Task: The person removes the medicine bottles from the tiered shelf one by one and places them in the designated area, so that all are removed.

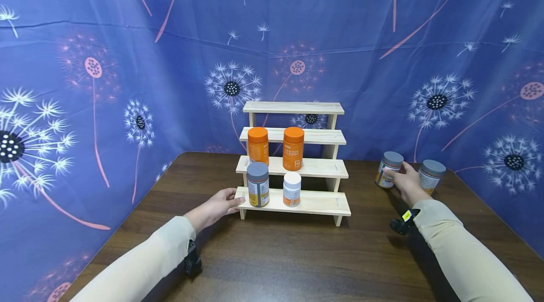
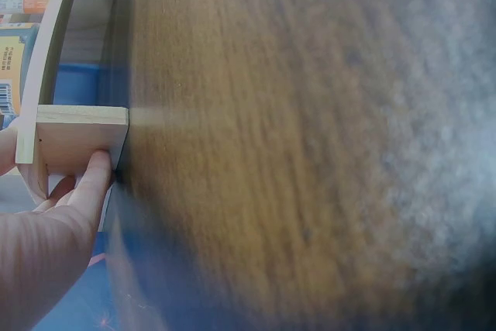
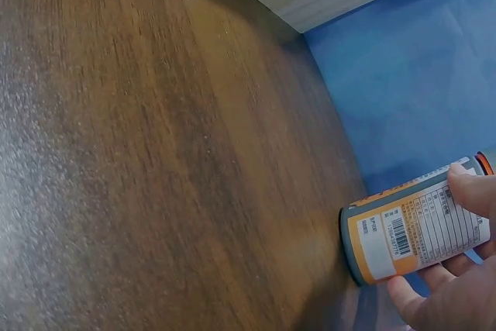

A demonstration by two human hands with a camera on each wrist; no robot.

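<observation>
A stepped wooden display rack (image 1: 320, 203) stands mid-table. My left hand (image 1: 217, 207) grips the left end of its lowest step, the thumb over the board and fingers against the side support (image 2: 81, 141). At the right, my right hand (image 1: 409, 186) holds a grey-lidded supplement bottle (image 1: 385, 175) between thumb and fingers; its barcode label (image 3: 411, 226) shows in the right wrist view. Whether its base touches the table, I cannot tell. Another grey-lidded bottle (image 1: 430, 178) stands just right of that hand, partly hidden by it.
On the lowest step are a grey-lidded bottle (image 1: 258, 188) and a small white bottle (image 1: 292, 191). Two orange bottles, one left (image 1: 258, 145) and one right (image 1: 293, 151), occupy the second step. Behind the brown table (image 1: 297, 259) hangs a blue dandelion-print cloth (image 1: 361, 80).
</observation>
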